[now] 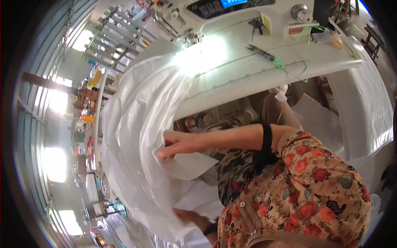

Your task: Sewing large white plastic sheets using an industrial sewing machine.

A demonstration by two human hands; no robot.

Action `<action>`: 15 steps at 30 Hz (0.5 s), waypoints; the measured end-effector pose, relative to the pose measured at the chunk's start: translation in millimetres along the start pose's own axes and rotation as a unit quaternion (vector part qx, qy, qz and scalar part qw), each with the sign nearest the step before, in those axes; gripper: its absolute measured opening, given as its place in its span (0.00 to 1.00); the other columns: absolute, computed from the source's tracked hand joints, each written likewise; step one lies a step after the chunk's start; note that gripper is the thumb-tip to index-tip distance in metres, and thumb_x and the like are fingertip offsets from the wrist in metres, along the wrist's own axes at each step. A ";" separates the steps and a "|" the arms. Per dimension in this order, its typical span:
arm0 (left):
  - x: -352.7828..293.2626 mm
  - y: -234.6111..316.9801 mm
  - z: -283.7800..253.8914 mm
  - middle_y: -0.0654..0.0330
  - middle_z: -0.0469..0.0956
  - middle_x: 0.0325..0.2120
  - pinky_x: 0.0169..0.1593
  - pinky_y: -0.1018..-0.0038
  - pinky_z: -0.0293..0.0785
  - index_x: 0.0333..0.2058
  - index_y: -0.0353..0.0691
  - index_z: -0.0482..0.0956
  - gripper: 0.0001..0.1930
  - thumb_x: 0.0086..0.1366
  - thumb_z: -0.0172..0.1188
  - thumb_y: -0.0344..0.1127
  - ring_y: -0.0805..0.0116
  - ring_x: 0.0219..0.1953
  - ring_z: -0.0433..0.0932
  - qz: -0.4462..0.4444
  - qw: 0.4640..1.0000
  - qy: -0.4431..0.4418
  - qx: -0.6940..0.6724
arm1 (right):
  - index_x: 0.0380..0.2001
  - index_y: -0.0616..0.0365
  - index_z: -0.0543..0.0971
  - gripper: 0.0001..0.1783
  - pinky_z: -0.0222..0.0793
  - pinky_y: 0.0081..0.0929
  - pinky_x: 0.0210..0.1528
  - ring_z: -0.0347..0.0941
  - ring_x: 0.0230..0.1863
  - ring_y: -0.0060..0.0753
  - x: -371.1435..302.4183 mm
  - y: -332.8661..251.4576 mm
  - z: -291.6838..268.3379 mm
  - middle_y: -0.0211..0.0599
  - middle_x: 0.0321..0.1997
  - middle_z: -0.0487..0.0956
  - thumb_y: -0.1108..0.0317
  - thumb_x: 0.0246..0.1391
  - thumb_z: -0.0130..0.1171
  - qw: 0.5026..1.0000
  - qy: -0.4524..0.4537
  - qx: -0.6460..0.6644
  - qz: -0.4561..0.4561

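A large white, slightly shiny sheet [136, 111], fabric or plastic, hangs in folds from the sewing machine [248, 10] down the left side of its table. Its gathered upper end lies under the bright lamp by the needle area, where glare hides detail. At the sheet's inner edge, my right hand [180, 144] pinches a fold between thumb and fingers. Lower down, my left hand [190, 217] is against the sheet's bottom part. Motion blurs it, and the sheet covers its fingertips.
Black-handled thread snips [261, 52] with green thread lie on the white machine table [248, 78], behind a printed ruler strip. More white sheeting [364, 99] drapes over the right end. Cluttered shelves [93, 95] and a metal rack [111, 39] stand at the left.
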State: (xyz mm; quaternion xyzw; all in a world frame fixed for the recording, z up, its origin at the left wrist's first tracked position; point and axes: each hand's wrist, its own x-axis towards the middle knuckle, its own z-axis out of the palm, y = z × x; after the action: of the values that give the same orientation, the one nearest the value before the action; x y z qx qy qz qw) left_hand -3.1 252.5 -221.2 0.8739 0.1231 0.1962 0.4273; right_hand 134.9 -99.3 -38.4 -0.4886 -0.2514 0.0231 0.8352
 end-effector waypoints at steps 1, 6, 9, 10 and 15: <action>59.9 30.6 -33.4 0.48 0.53 0.65 0.63 0.65 0.55 0.62 0.32 0.59 0.27 0.70 0.47 0.43 0.59 0.64 0.57 0.026 0.999 0.045 0.016 | 0.40 0.68 0.78 0.29 0.75 0.30 0.36 0.77 0.35 0.33 -3.9 18.1 -15.9 0.40 0.37 0.78 0.48 0.50 0.63 0.987 -0.031 -0.145 -0.064; 201.7 143.6 -168.4 0.46 0.53 0.65 0.64 0.58 0.47 0.61 0.33 0.61 0.33 0.65 0.53 0.49 0.54 0.65 0.53 0.183 0.948 0.247 0.081 | 0.49 0.59 0.76 0.33 0.68 0.30 0.51 0.74 0.52 0.42 -27.5 65.3 -50.5 0.47 0.50 0.78 0.51 0.41 0.69 0.907 -0.091 -0.354 0.209; 291.1 216.5 -263.0 0.45 0.53 0.65 0.65 0.54 0.43 0.61 0.33 0.62 0.36 0.61 0.56 0.53 0.51 0.66 0.50 0.287 0.880 0.360 0.115 | 0.60 0.56 0.65 0.39 0.66 0.30 0.53 0.69 0.56 0.32 -26.0 78.4 -34.9 0.42 0.57 0.72 0.55 0.46 0.66 0.965 0.067 -0.231 0.105; 313.7 243.4 -291.1 0.44 0.53 0.65 0.65 0.53 0.41 0.61 0.33 0.62 0.37 0.60 0.57 0.54 0.50 0.66 0.50 0.321 0.852 0.395 0.122 | 0.60 0.56 0.65 0.39 0.66 0.30 0.53 0.69 0.56 0.32 -23.1 70.6 -23.6 0.42 0.57 0.72 0.55 0.46 0.66 0.966 0.066 -0.227 0.102; 347.0 371.5 -408.1 0.42 0.53 0.64 0.66 0.47 0.34 0.60 0.34 0.64 0.43 0.55 0.62 0.61 0.45 0.67 0.46 0.469 0.668 0.555 0.162 | 0.58 0.54 0.66 0.29 0.62 0.26 0.49 0.71 0.50 0.22 -2.2 71.0 13.8 0.30 0.48 0.77 0.55 0.56 0.58 0.983 -0.092 0.105 0.119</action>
State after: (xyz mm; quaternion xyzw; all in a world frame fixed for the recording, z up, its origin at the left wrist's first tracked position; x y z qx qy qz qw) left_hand 141.4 445.9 384.4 0.6015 -0.0584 0.7966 -0.0161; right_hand 141.6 -51.8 -92.7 -0.4202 -0.2633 0.1937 0.8465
